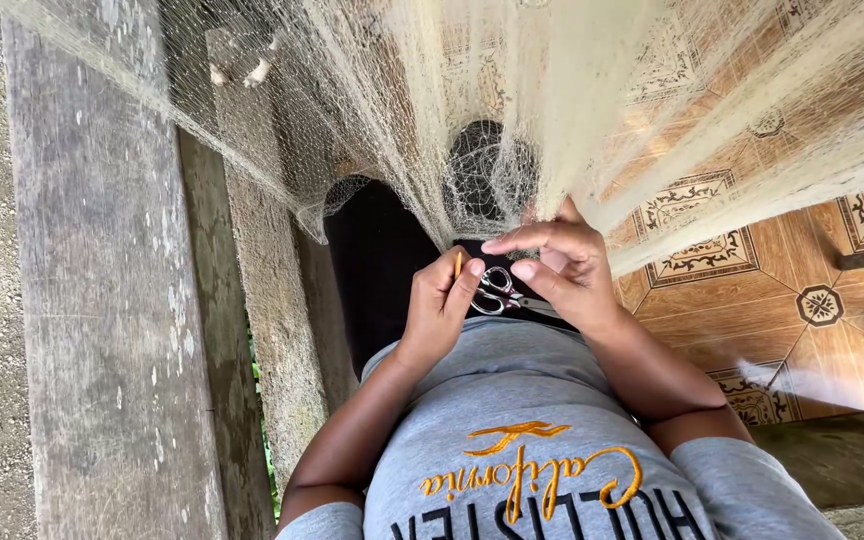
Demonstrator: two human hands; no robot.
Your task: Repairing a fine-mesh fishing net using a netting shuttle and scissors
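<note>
The person sits with a pale fishing net hanging down from above and falling onto the lap, which puts the mesh within reach of both hands.

Left hand: grip closed around a thin yellow-orange tool, apparently a netting needle, held upright between thumb and forefinger. Only its tip shows above the fingers.

Right hand: fingers pinch a gathered fold of the net at its lower edge, holding the mesh taut and close to the tool. The grip is closed on the net.

A pair of scissors lies on the lap between the 2 hands, just below them, with the handle loops facing up. Neither hand holds it.

Surroundings: weathered wooden beams stand at the left; a patterned tile floor lies at the right.

Containers: 0 visible.
</note>
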